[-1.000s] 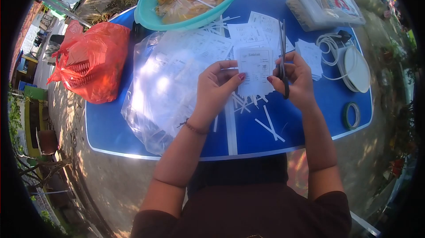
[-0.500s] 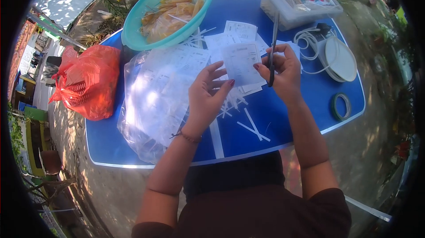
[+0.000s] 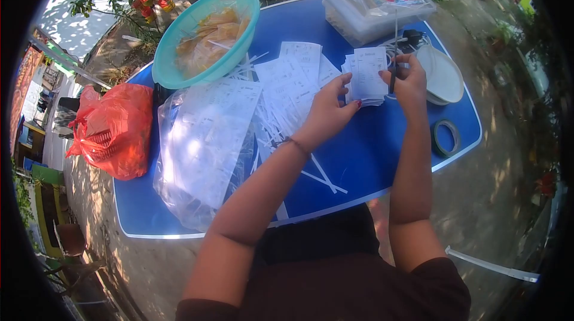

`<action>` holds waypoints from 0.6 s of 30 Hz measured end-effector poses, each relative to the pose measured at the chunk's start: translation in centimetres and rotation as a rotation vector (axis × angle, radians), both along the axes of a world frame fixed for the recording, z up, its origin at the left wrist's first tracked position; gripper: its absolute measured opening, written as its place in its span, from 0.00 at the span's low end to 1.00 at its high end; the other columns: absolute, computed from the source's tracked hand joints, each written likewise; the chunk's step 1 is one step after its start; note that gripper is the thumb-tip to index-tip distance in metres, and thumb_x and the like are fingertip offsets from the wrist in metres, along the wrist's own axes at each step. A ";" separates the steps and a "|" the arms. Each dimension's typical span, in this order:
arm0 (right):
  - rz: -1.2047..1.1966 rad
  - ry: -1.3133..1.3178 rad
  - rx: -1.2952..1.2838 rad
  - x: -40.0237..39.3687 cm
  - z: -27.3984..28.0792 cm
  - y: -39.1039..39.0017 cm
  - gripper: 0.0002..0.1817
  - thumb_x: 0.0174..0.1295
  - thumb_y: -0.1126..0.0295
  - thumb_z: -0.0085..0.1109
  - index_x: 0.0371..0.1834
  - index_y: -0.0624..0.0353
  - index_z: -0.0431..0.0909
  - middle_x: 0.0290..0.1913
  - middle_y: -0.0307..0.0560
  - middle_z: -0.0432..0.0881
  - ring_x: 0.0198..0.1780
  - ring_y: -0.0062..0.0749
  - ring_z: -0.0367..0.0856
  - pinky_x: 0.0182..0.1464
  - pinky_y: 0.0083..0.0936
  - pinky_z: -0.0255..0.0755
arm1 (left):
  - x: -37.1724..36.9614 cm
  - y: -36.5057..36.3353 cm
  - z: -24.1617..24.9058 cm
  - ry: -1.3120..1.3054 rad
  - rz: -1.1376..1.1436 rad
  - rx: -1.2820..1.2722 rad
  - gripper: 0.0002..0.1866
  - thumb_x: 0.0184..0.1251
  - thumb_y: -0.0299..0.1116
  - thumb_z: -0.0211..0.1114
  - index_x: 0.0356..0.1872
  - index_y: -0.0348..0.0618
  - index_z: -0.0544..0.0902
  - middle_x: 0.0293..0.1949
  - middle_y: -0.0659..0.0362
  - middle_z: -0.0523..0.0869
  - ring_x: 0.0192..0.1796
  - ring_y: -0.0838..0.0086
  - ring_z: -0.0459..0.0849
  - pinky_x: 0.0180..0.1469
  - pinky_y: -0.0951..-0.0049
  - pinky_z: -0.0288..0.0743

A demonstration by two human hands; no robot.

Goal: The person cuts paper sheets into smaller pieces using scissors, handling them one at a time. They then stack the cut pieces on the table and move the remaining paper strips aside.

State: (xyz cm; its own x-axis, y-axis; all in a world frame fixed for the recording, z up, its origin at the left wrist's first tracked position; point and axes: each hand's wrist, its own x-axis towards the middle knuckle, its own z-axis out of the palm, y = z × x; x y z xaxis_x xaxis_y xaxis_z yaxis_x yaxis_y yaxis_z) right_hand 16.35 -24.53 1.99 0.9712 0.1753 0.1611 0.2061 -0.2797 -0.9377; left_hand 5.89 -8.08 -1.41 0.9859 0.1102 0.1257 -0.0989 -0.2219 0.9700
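A stack of small printed paper slips (image 3: 368,76) lies on the blue table, right of the middle. My left hand (image 3: 330,109) is at the stack's left edge, fingers apart and fingertips touching or nearly touching the slips. On the other side, my right hand (image 3: 411,85) holds a pair of scissors (image 3: 392,76) upright by the dark handles, its thumb at the stack's right edge. Larger printed sheets (image 3: 287,85) are spread to the left of the stack. Thin cut paper strips (image 3: 323,176) lie scattered below and among them.
A clear plastic bag with printed sheets (image 3: 200,141) covers the table's left part. Around it are a red plastic bag (image 3: 122,130) and a turquoise basin (image 3: 164,58) of bagged yellowish food. Plastic containers (image 3: 359,22), a white round object with cable (image 3: 442,76) and a tape roll (image 3: 445,137) stand right.
Both hands have moved right. The single slip held between them now rests on the stack, and the left hand's fingers have spread beside it. The scissors stay in my right hand. The view has shifted slightly.
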 end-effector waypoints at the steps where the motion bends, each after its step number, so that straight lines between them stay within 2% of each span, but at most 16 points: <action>1: -0.023 -0.012 -0.064 0.3 -0.2 -0.1 0.22 0.47 0.76 0.74 0.45 0.62 0.74 0.30 0.49 0.87 0.32 0.27 0.85 0.35 0.23 0.75 | 0.4 -0.3 -0.2 0.006 -0.008 -0.008 0.35 0.62 0.29 0.68 0.68 0.27 0.64 0.67 0.41 0.70 0.68 0.53 0.71 0.63 0.61 0.75; 5: -0.105 -0.085 -0.232 0.5 -0.8 0.2 0.22 0.46 0.75 0.74 0.44 0.61 0.75 0.29 0.49 0.87 0.31 0.30 0.86 0.36 0.27 0.76 | 1.2 -0.8 -0.5 0.053 -0.029 -0.013 0.35 0.62 0.29 0.68 0.68 0.26 0.64 0.66 0.41 0.72 0.67 0.54 0.73 0.61 0.63 0.76; 7: -0.118 -0.138 -0.321 0.4 -0.9 0.4 0.21 0.47 0.75 0.72 0.45 0.58 0.76 0.29 0.48 0.87 0.33 0.35 0.87 0.38 0.31 0.77 | 1.3 -0.8 -0.2 0.086 -0.007 -0.007 0.35 0.62 0.29 0.68 0.68 0.26 0.64 0.65 0.40 0.73 0.67 0.54 0.74 0.60 0.63 0.77; 10: -0.157 -0.218 -0.495 0.3 -1.4 0.9 0.20 0.48 0.74 0.72 0.45 0.55 0.76 0.31 0.46 0.87 0.35 0.40 0.88 0.39 0.34 0.78 | 1.1 -0.4 -0.3 0.079 0.025 0.062 0.36 0.62 0.30 0.68 0.69 0.29 0.64 0.64 0.40 0.74 0.66 0.55 0.75 0.59 0.62 0.78; 13: -0.225 -0.252 -0.621 -0.2 -1.0 1.3 0.20 0.49 0.72 0.72 0.45 0.51 0.76 0.32 0.43 0.88 0.36 0.42 0.88 0.40 0.37 0.79 | 0.3 0.2 0.4 0.152 0.057 0.043 0.33 0.62 0.31 0.69 0.67 0.33 0.69 0.62 0.42 0.77 0.65 0.56 0.76 0.58 0.62 0.78; 16: -0.270 -0.327 -0.632 -0.7 -0.6 1.7 0.20 0.50 0.69 0.73 0.45 0.50 0.76 0.33 0.41 0.88 0.37 0.41 0.88 0.40 0.37 0.79 | -0.6 1.4 -0.2 -0.080 0.093 0.196 0.28 0.61 0.32 0.70 0.63 0.37 0.75 0.59 0.47 0.80 0.62 0.59 0.78 0.55 0.62 0.79; 18: -0.284 -0.411 -0.594 -1.3 -0.4 2.2 0.20 0.50 0.68 0.74 0.45 0.50 0.76 0.34 0.41 0.88 0.38 0.40 0.89 0.40 0.35 0.79 | -1.5 2.5 0.0 -0.111 0.143 0.309 0.26 0.60 0.34 0.71 0.59 0.38 0.78 0.58 0.50 0.81 0.61 0.59 0.78 0.57 0.62 0.76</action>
State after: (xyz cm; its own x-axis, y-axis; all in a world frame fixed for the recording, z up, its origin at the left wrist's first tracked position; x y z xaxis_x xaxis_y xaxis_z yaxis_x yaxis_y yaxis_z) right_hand 15.01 -22.30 1.60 0.8745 0.0976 0.4751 0.3497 -0.8056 -0.4782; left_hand 4.42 -5.60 -1.42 0.9417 0.1860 0.2804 -0.1468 -0.5226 0.8398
